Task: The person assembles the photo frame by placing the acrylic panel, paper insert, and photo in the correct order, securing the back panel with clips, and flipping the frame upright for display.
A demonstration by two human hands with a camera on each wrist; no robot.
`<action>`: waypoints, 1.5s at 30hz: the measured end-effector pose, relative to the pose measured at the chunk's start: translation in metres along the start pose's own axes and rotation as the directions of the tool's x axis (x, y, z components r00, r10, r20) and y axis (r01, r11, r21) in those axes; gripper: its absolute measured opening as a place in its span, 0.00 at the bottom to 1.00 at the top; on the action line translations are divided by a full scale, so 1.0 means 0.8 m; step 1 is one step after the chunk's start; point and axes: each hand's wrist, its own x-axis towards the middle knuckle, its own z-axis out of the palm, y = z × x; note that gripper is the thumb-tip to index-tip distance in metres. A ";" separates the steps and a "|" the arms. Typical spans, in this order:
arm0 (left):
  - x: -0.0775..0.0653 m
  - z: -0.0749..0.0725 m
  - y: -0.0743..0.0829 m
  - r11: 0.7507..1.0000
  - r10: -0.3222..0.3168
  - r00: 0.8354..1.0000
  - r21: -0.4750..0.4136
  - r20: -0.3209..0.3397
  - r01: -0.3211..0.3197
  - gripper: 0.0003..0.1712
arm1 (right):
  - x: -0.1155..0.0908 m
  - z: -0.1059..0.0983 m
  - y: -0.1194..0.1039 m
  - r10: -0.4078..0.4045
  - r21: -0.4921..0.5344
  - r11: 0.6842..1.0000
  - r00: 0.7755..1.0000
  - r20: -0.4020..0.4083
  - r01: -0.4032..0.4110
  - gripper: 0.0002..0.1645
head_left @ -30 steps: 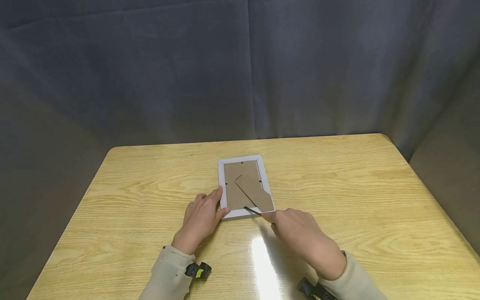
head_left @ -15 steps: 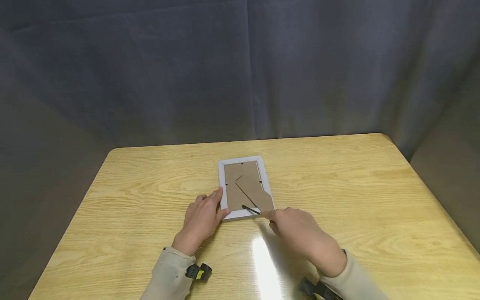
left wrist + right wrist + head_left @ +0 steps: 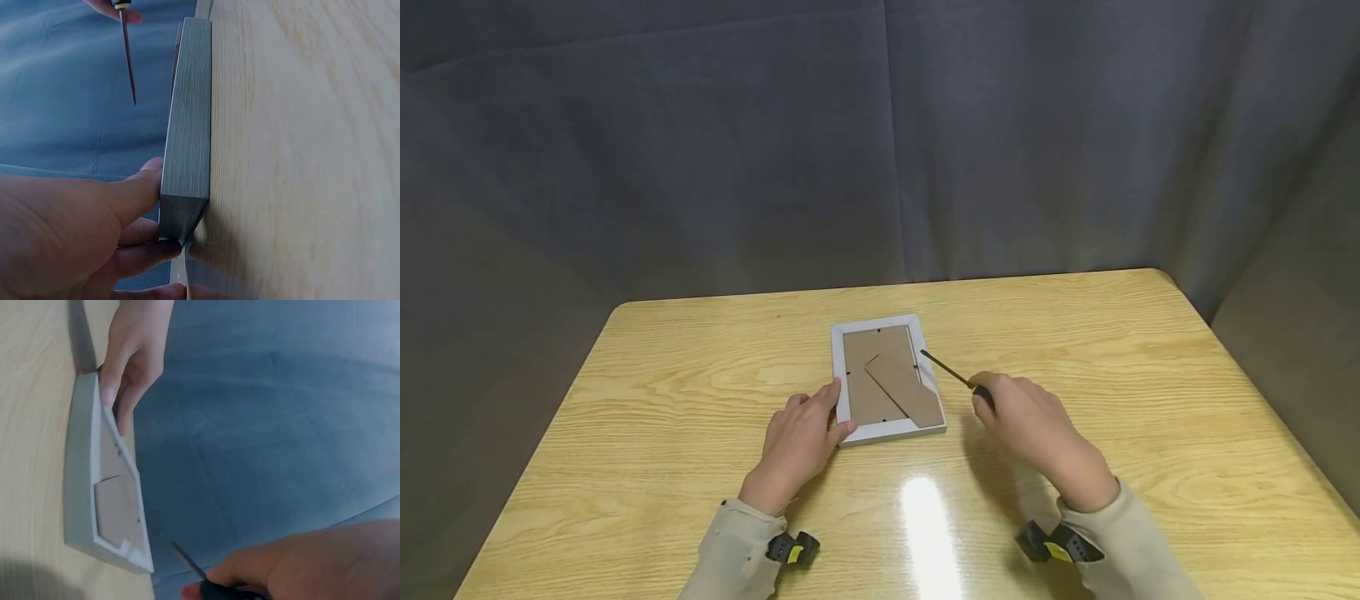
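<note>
A picture frame point(image 3: 891, 430) lies face down on the table, its white-grey border around a brown backboard point(image 3: 867, 392). Small dark tabs sit along the inner edges of the border. A brown stand flap point(image 3: 910, 392) lies slanted over the backboard. My left hand point(image 3: 797, 442) holds the frame's near left corner, thumb on top and fingers against the side. My right hand point(image 3: 1026, 421) grips a screwdriver point(image 3: 951, 368) by its dark handle, mostly covered by the fingers. Its thin shaft points up and left, with the tip near the frame's right border, apart from it in the right wrist view.
The wood-grain table point(image 3: 700, 350) extends on every side of the frame. A dark curtain point(image 3: 737, 167) hangs behind it and along both sides. Black straps with small devices point(image 3: 793, 548) are on both wrists. Bright glare point(image 3: 928, 533) crosses the near tabletop.
My right hand has lifted the screwdriver off the frame's near edge and moved it right and farther back. My left hand keeps its hold on the corner.
</note>
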 end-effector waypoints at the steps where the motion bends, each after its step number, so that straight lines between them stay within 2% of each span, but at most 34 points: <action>1: 0.000 0.000 0.000 1.000 -0.001 1.000 -0.001 0.000 0.001 0.39 | 0.002 0.001 0.002 0.008 0.003 1.000 1.000 -0.012 -0.008 0.18; 8: 0.000 0.002 -0.001 1.000 -0.002 1.000 0.000 0.004 0.002 0.39 | 0.012 0.006 0.021 0.050 0.040 0.998 0.997 -0.067 -0.047 0.18; 27: 0.000 0.000 -0.001 1.000 0.005 1.000 -0.004 0.020 -0.005 0.39 | 0.027 0.014 0.061 0.169 0.074 0.984 0.982 -0.080 -0.163 0.20; 45: 0.000 -0.001 -0.001 1.000 0.004 0.999 0.002 0.035 -0.004 0.39 | 0.031 0.026 0.085 0.188 0.065 0.981 0.978 -0.088 -0.182 0.20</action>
